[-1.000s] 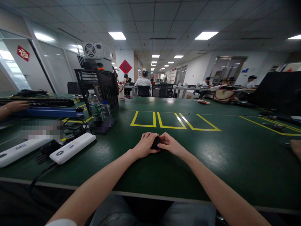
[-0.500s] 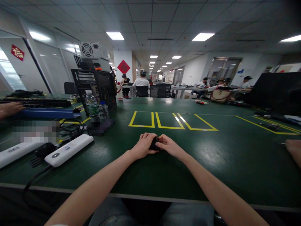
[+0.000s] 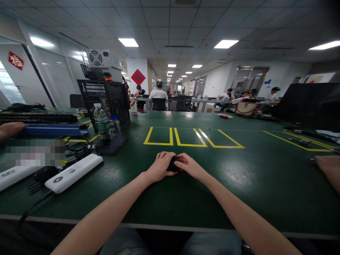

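A small black rounded object (image 3: pixel 173 165) sits between my two hands on the green table (image 3: pixel 202 202). My left hand (image 3: pixel 163 165) is curled around its left side, fingers over the far edge and thumb on the near edge. From the other side, my right hand (image 3: pixel 187 165) grips it with bent fingers and thumb. Most of the object lies under the fingers, so its exact kind does not show. Yellow tape outlines (image 3: pixel 190 145) lie on the tabletop just beyond my hands.
On the left are white power strips (image 3: pixel 74 173), cables, two plastic bottles (image 3: pixel 101 120) and an open black computer case (image 3: pixel 106 99). Another person's hand (image 3: pixel 12 130) rests by a blue bar (image 3: pixel 54 130). A further hand (image 3: pixel 329 168) is at the right edge, near a dark monitor (image 3: pixel 310 106).
The camera view has shifted slightly. My hands keep nearly the same hold on the black object. At the right edge, the other person's hand shows a little more.
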### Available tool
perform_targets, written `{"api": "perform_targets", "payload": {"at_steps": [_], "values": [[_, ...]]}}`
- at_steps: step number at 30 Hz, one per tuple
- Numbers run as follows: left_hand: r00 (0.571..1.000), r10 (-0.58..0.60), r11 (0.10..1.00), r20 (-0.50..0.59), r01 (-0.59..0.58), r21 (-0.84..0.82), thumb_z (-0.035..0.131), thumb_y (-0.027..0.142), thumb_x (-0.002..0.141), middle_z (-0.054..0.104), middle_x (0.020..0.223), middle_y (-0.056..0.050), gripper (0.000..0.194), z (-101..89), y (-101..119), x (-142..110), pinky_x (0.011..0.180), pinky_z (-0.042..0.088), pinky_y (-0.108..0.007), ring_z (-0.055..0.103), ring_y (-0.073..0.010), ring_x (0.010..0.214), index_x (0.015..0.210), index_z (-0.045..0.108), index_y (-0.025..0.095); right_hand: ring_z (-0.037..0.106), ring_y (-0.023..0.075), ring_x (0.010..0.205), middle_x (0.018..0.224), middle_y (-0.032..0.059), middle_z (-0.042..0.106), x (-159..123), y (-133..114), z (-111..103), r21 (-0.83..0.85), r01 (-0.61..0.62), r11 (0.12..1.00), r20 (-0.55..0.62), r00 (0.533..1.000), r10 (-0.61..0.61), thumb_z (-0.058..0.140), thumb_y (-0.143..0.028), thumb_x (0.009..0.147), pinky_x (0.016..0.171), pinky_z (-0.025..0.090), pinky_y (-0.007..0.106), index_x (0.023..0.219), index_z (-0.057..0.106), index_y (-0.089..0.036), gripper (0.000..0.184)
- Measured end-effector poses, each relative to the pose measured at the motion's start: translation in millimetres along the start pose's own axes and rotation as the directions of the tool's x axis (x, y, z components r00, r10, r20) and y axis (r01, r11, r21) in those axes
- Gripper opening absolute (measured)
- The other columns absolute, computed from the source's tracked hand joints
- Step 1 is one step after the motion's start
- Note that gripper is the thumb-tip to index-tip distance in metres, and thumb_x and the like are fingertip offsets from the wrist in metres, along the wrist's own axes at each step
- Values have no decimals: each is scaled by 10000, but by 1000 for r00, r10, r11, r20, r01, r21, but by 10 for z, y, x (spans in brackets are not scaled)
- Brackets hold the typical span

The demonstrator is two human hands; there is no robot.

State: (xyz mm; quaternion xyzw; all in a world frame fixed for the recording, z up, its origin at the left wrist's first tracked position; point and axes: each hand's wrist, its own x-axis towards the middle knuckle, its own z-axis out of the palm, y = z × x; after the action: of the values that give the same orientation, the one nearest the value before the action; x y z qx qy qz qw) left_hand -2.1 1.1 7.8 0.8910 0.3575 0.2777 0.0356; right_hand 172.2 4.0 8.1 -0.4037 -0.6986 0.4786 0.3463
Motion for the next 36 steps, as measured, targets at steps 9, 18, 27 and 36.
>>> {"api": "perform_targets", "payload": {"at_steps": [9,18,27,36], "values": [[1000,-3,1000,-1,3,2,631,333,649,439,1112,-50,564,15,-3,8,869,278,-401,378,-237,1027,1110,318,244,537,165,862,858,1,540,-27,-55,-15,18,94,995,67,993,-95,595,-329,678,776,441,349,866,445,-195,275],[1000,3,1000,-3,-3,25,628,345,653,444,1103,-52,561,23,-26,0,858,289,-394,376,-237,1022,1113,326,236,540,175,834,911,50,547,30,50,-12,7,-40,999,1,999,40,515,-392,731,702,470,353,915,466,-179,286],[1000,11,1000,2,-12,16,618,358,660,441,1108,-57,561,12,-18,-3,858,286,-397,371,-241,1026,1121,324,232,540,170,852,871,14,548,-10,-33,-28,5,81,997,44,996,-81,568,-357,698,764,442,371,857,452,-201,251],[1000,12,999,-14,-12,31,644,343,636,449,1093,-56,566,44,-45,4,847,293,-386,378,-238,1010,1098,340,223,539,173,835,902,42,535,71,81,-12,16,-8,1000,-3,1000,8,560,-379,697,706,473,350,897,462,-175,303]]}}
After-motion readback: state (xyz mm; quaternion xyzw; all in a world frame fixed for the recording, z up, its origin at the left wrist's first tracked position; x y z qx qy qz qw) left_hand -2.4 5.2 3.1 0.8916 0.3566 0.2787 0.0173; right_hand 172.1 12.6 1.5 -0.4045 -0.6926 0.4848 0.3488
